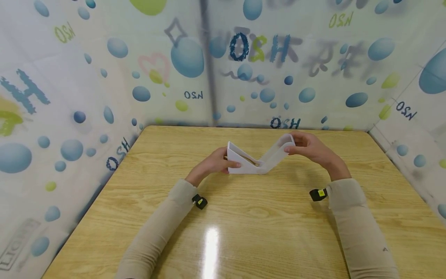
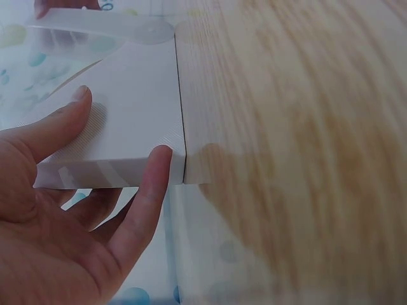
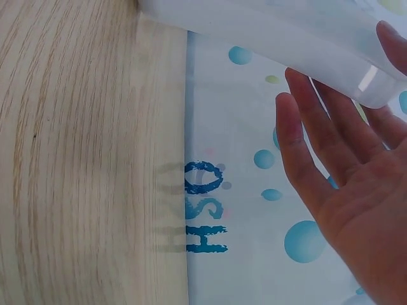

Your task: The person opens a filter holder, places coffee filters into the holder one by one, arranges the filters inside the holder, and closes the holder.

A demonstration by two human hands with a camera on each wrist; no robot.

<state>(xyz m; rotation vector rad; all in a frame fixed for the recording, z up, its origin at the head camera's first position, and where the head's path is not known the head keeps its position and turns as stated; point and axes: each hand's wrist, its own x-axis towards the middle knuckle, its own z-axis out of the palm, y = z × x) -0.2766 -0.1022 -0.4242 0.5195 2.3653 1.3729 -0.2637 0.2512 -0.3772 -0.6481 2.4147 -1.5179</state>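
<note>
A white plastic case [image 1: 240, 166] stands on the table, its top edge sloping down towards a hinged lid. The translucent lid [image 1: 275, 157] is swung up and out to the right. My left hand [image 1: 220, 161] grips the case's left end, thumb on the near side; in the left wrist view that thumb lies by a ribbed patch on the white case [image 2: 137, 108]. My right hand [image 1: 308, 147] holds the raised end of the lid between thumb and fingers. In the right wrist view the lid [image 3: 267, 38] crosses the top, partly out of frame. The case's inside is mostly hidden.
The wooden table [image 1: 265, 228] reaches back to a printed curtain [image 1: 216, 77] with blue and green spots, and more curtain flanks both sides. Small black devices hang by the left cuff [image 1: 200, 201] and the right cuff [image 1: 318, 194].
</note>
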